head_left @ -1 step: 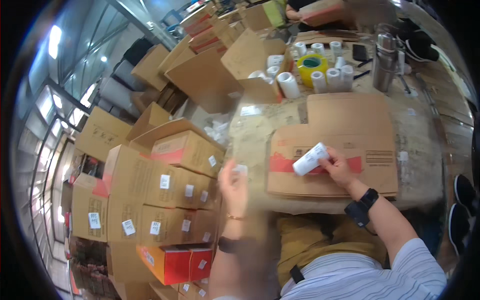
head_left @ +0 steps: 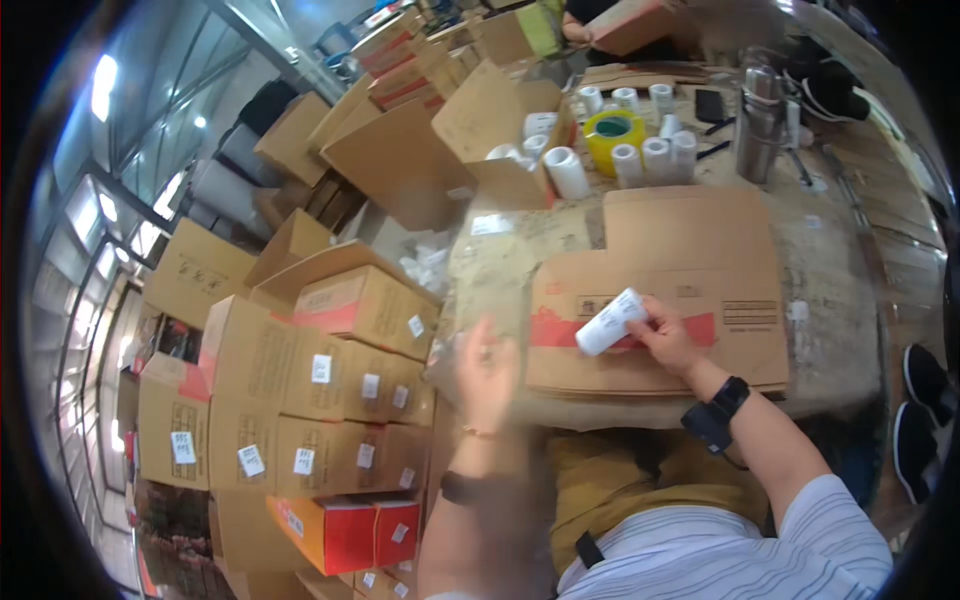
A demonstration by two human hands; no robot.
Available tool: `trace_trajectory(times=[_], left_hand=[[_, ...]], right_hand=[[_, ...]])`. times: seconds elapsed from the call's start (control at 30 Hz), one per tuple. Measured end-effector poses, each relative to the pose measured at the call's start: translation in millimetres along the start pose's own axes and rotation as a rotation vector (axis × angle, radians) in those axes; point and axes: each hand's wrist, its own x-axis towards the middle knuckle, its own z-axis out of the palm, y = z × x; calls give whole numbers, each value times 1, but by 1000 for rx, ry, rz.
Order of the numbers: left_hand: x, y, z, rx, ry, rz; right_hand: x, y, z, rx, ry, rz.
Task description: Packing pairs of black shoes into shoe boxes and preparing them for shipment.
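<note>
My right hand [head_left: 672,338] is closed around a white paper label roll [head_left: 611,322] with small dark print on it. The roll is tilted, just above a stack of flat brown cardboard [head_left: 655,235] that has a red band. Off to the left, my left hand [head_left: 486,372] is raised at the table's left edge, blurred by motion. Its fingers look loosely spread with nothing visible in them. Stacked brown cartons with white labels [head_left: 321,368] stand beside that hand.
White label rolls [head_left: 567,172], a yellow tape roll [head_left: 613,141] and a steel flask [head_left: 760,124] stand at the far side. An open carton [head_left: 510,183] is at the far left. An orange-red box [head_left: 350,532] sits low in the stack. Another person's hand [head_left: 577,30] is beyond the table.
My left hand has moved a little to the right, toward the table. The right hand still holds the label roll over the cardboard. The whole view has shifted slightly.
</note>
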Motion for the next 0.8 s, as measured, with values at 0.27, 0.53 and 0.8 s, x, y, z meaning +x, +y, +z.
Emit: trace_trajectory(times=[0.27, 0.53, 0.8], left_hand=[[18, 44, 104, -48, -342, -166], [9, 29, 120, -133, -123, -135], [13, 44, 110, -233, -262, -362]], right_hand=[[-2, -6, -2, -30, -105, 92], [-3, -9, 0, 44, -70, 92], [-2, -12, -3, 31, -77, 94]])
